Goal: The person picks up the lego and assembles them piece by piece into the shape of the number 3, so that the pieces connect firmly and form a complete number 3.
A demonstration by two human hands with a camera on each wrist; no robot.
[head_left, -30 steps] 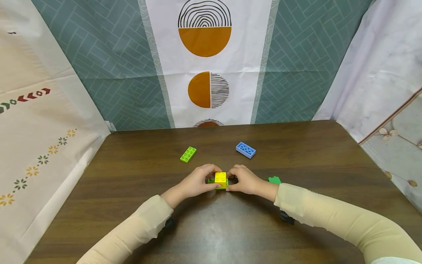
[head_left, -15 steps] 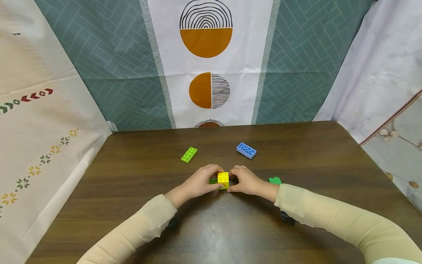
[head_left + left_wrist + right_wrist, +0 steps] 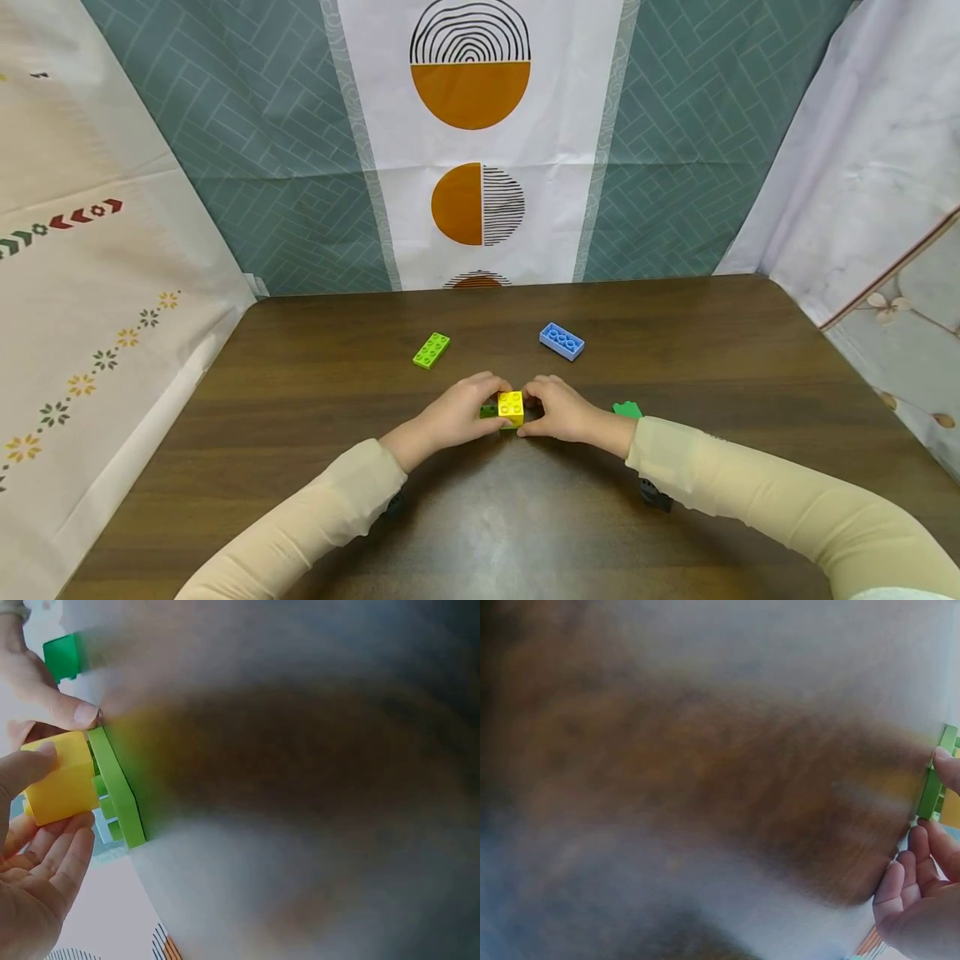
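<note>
My left hand (image 3: 463,410) pinches a yellow toy building brick (image 3: 511,407) between thumb and fingers. The brick is over the right part of a flat light-green building plate (image 3: 118,787), and bare studs show on the plate's left part. Whether brick and plate are fully joined, I cannot tell. At the plate's right end, my right hand (image 3: 557,410) grips it with thumb and fingers; the right wrist view catches the thumb against the green plate (image 3: 930,793). The plate lies low, at the tabletop.
Beyond the hands, a lime-green plate (image 3: 431,351) lies studs up on the brown table (image 3: 315,358). To its right is a blue brick (image 3: 561,342) with its hollow underside up. A darker green brick (image 3: 627,409) is partly hidden behind my right forearm.
My left hand has shifted slightly right with the yellow brick, which now covers the plate's right end. More of the plate's left part is bare. My right hand stays nearly still.
</note>
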